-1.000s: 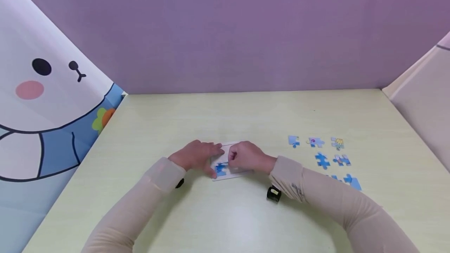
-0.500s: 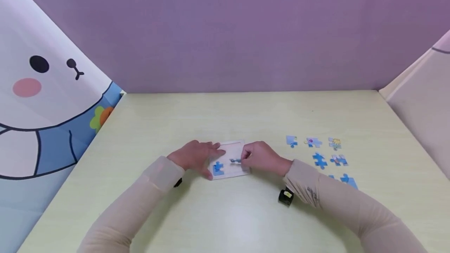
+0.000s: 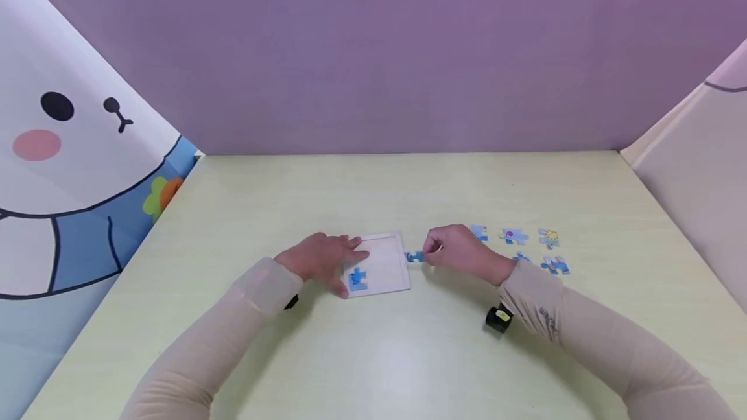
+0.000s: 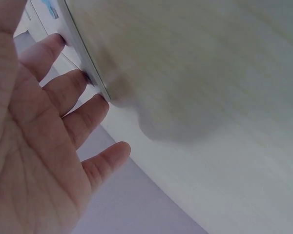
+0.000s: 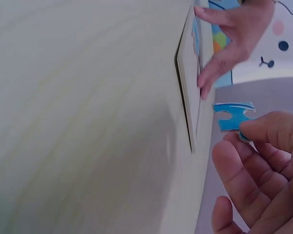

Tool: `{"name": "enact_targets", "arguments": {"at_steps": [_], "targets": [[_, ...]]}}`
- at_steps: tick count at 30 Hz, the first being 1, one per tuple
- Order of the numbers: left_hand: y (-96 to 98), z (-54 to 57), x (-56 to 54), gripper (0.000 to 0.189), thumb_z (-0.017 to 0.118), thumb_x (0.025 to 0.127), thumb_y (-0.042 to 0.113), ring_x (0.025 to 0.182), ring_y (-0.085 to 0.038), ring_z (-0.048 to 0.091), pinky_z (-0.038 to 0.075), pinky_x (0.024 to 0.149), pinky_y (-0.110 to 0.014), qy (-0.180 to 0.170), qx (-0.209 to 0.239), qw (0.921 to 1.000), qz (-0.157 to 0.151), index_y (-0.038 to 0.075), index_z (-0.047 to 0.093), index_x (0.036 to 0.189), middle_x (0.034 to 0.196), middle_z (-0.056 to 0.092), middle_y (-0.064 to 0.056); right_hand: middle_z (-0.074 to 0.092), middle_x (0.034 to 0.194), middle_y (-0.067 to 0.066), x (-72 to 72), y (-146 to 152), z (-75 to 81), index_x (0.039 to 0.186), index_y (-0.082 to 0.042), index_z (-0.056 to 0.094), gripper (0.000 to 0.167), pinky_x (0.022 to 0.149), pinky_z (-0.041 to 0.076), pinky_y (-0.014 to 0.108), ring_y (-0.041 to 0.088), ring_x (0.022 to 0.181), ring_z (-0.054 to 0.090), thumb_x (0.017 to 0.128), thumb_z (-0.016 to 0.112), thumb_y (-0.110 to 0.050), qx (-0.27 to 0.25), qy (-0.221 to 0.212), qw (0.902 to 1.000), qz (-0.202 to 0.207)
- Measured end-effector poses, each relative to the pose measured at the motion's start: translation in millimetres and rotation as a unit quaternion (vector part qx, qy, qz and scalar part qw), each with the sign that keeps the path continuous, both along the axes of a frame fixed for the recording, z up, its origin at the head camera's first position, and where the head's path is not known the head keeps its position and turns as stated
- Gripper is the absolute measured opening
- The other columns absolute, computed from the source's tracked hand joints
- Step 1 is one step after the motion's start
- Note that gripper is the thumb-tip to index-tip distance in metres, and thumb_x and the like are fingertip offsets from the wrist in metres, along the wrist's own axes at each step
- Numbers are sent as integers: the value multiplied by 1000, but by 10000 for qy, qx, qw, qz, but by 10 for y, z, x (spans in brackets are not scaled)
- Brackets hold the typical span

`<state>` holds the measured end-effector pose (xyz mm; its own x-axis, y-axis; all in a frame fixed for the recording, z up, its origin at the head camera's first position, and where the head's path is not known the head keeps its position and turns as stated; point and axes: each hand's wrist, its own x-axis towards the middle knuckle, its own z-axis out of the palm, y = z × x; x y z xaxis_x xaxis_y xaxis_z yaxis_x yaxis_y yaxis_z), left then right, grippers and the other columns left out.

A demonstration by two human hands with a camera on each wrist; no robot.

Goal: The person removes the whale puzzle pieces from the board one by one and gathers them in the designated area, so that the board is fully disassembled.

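Note:
My right hand [image 3: 463, 253] pinches a blue jigsaw piece [image 3: 414, 256] by one end, just right of the puzzle tray [image 3: 388, 264]. In the right wrist view the held piece [image 5: 233, 117] hangs above the table between thumb and fingers. A blue corner piece [image 3: 358, 279] lies in the tray's near left corner, and the rest of the white tray bed shows bare. My left hand [image 3: 320, 258] rests with spread fingers on the tray's left side. The left wrist view shows its fingertips [image 4: 98, 105] right at the tray's edge.
Loose jigsaw pieces lie in rows to the right, among them a sun piece [image 3: 548, 237], a piece with a pink spiral [image 3: 515, 236] and a blue and orange one [image 3: 555, 265]. My right forearm [image 3: 589, 319] hides others. A purple backdrop [image 3: 408, 57] stands behind the table.
My right hand has moved right, from over the tray to beside it, carrying the blue piece along. The left hand stays on the tray's left side.

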<state>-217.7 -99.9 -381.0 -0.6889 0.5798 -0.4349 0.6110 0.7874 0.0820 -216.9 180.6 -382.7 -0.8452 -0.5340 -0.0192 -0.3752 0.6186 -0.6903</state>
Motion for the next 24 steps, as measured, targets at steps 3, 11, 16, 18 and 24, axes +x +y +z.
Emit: {"name": "enact_targets", "arguments": {"at_steps": [3, 11, 16, 18, 24], "targets": [[-7, 11, -3, 81, 76, 79, 43, 142, -30, 26, 32, 105, -51, 48, 15, 10000, -60, 20, 40, 148, 155, 29, -7, 67, 76, -4, -7, 98, 15, 81, -6, 68, 3, 65, 49, 29, 10, 68, 58, 82, 65, -4, 87, -41, 9998, -189], [-18, 6, -2, 81, 76, 79, 42, 142, -30, 25, 34, 103, -51, 34, 48, 9999, -107, 19, 40, 148, 155, 29, -8, 65, 76, -1, -5, 299, 47, 83, -3, 67, 4, 63, 47, 31, 14, 68, 56, 85, 65, -6, -61, -341, 9971, -685], [-13, -2, -7, 81, 75, 80, 42, 142, -30, 24, 34, 103, -51, 40, 21, 9999, -106, 18, 39, 148, 155, 28, -8, 65, 75, -1, 24, 407, 96, 82, -3, 68, 6, 62, 46, 31, 14, 67, 55, 85, 65, -7, -41, -327, 9963, -800], [-9, 0, -11, 81, 75, 80, 41, 142, -31, 24, 33, 104, -52, 7, 37, 9999, -94, 18, 38, 148, 155, 28, -8, 64, 75, -1, 26, 455, 104, 82, -3, 68, 5, 62, 46, 31, 14, 67, 55, 84, 65, -7, -27, -304, 9960, -836], [-8, 9, -21, 82, 76, 79, 41, 141, -33, 25, 34, 103, -54, -44, 124, 9999, -98, 15, 39, 148, 155, 27, -12, 64, 77, 1, 43, 584, 98, 84, -2, 68, 4, 62, 47, 28, 14, 70, 56, 83, 67, -5, -181, -378, 9941, -999]]}}
